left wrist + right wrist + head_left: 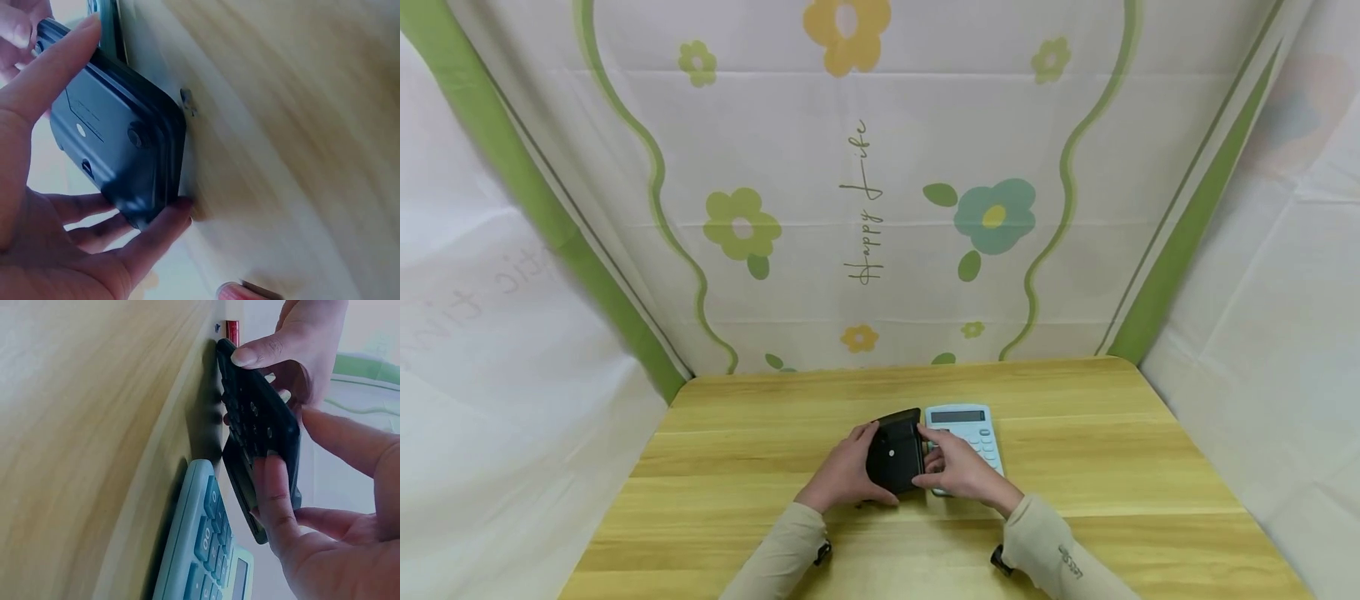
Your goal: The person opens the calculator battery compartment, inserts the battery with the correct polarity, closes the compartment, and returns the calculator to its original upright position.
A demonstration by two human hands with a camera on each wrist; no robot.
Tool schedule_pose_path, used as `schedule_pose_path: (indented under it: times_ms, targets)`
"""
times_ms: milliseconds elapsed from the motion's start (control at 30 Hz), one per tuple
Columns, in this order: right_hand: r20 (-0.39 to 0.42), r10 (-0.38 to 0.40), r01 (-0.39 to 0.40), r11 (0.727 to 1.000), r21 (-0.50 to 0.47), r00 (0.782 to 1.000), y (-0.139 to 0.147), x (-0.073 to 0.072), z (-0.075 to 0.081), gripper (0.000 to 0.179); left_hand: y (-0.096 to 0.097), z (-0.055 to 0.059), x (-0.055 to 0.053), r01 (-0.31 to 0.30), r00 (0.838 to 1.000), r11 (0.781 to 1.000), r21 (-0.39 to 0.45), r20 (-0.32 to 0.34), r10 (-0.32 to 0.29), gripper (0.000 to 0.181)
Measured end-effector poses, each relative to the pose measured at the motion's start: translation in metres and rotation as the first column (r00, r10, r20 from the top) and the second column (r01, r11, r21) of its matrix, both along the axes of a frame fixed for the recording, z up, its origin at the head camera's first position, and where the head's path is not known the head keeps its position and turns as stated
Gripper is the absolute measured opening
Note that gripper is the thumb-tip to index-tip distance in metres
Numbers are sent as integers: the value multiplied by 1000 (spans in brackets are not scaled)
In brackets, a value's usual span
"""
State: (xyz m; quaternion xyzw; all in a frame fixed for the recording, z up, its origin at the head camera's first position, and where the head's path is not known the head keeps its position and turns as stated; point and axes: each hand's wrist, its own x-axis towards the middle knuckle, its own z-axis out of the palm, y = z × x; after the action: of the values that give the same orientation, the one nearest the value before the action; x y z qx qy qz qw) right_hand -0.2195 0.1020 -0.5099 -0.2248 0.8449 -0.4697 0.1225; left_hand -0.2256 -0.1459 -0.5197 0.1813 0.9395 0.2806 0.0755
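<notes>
Our left hand (pixel 844 469) and right hand (pixel 958 468) gripped the tilted black calculator (pixel 897 457), not yet laid flat; the light-blue calculator (pixel 976 435) lay on the worktop (pixel 1090 475).

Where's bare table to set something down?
On the table, bare room lies right of the blue calculator and left of the left hand, both out to the table's edge. The middle is crowded: that hand and the right hand hold the black calculator beside the blue one. A small red thing shows nearby.
</notes>
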Motion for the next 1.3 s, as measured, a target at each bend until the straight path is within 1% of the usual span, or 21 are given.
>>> schedule_pose_path:
  times_ms: [133, 267, 467, 667, 867, 1100, 1300]
  targets:
    - [-59, -28, 29, 999, 27, 998, 0, 2, 0, 76, 2, 1, 1, 0, 1000, 999, -33, -25, -1, 127]
    - [-124, -35, 43, 997, 63, 992, -1, 2, 0, 71, 4, 3, 1, -3, 999, 998, -57, -34, 1, 127]
    - [-159, -54, 70, 993, 98, 986, -4, 1, -1, 67, 5, 3, 1, -12, 999, 996, -84, -54, 7, 127]
    - [-158, -56, 76, 990, 120, 986, -6, 0, -1, 65, 6, 1, 1, -18, 997, 992, -127, -73, 8, 126]
    - [-141, -54, 71, 991, 113, 989, -5, -1, -1, 64, 7, 2, 1, -23, 997, 989, -148, -74, 12, 125]
    - [-146, -43, 62, 990, 129, 988, -7, -3, -3, 61, 9, 4, 1, -26, 997, 989, -148, -75, 15, 124]
    - [-126, -33, 46, 993, 106, 992, -8, -1, -5, 60, 8, 5, 5, -23, 998, 992, -128, -66, 15, 122]
